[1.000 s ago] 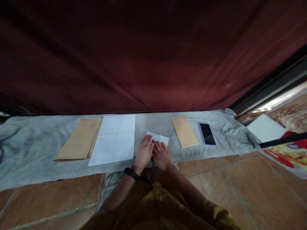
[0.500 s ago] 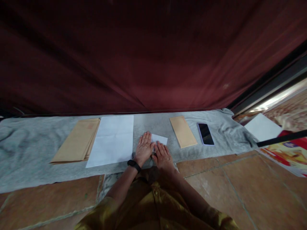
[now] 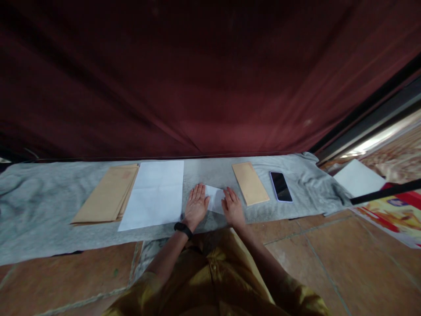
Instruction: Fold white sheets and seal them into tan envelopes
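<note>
A small folded sheet of white paper lies on the grey cloth between my hands. My left hand rests flat with fingers stretched out, covering the paper's left end; a black band is on that wrist. At the right end of the paper is my right hand, its fingers a little bent and slightly apart, touching the edge. A larger white sheet with faint creases lies just left of my left hand. Beyond my right hand lies a single brown envelope.
Several brown envelopes are stacked at the left. A phone lies to the right on the grey cloth. A dark red curtain hangs behind. White paper and a colourful printed package sit at the far right.
My right hand has slid from the paper's near middle to its right end, uncovering more of the paper. My left hand stays flat at the left end.
</note>
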The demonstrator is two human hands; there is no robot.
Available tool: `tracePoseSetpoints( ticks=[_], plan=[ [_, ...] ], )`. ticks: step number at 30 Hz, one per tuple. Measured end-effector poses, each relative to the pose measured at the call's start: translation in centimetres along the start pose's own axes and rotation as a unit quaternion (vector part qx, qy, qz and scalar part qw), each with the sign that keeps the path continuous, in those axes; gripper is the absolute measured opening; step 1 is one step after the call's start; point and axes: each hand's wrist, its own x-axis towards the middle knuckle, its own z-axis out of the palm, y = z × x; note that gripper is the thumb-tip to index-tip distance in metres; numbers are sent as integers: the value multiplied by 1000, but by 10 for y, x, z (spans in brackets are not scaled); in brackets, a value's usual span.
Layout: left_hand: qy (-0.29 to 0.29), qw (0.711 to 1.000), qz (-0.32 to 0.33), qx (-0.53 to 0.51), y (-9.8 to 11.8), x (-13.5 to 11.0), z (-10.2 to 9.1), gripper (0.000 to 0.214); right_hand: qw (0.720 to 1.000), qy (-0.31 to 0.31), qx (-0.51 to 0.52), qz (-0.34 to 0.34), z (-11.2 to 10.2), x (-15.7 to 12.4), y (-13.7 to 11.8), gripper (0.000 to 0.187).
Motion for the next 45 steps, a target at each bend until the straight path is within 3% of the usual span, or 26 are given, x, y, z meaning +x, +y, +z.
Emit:
tracePoseSetpoints(
  ticks=[7, 11, 14, 17, 19, 22, 25, 30, 34, 39, 45],
  plan=[
    [17, 999, 5, -48, -5, -8, 0, 53, 997, -33, 12, 71, -1, 31, 11, 34],
    [34, 993, -3, -111, -6, -11, -3, 50, 979, -10, 146, 140, -5, 38, 13, 20],
    [63, 978, -42, -193, -3, -13, -10, 50, 954, 14, 242, 176, -12, 41, 12, 19],
    [95, 945, -112, -294, 3, -12, -22, 52, 921, 27, 336, 195, -23, 43, 6, 29],
    [113, 907, -162, -371, 5, -8, -29, 51, 903, 29, 381, 197, -30, 44, 1, 34],
    [98, 845, -208, -484, 6, -2, -39, 38, 896, 26, 398, 193, -37, 45, -5, 37],
    [76, 825, -209, -519, 4, 1, -45, 30, 894, 26, 405, 191, -40, 45, -7, 34],
    [83, 838, -179, -509, -2, 4, -61, 17, 900, 30, 408, 151, -49, 47, -4, 24],
    [123, 902, -68, -408, -8, 7, -69, 7, 930, 72, 349, 88, -55, 45, -2, 14],
    [106, 961, -1, -255, -14, -6, -57, 25, 961, 70, 262, 53, -41, 26, 8, 15],
    [79, 971, 66, -214, -16, -30, -41, 33, 969, 39, 239, 59, -23, -6, 18, 19]
  ],
)
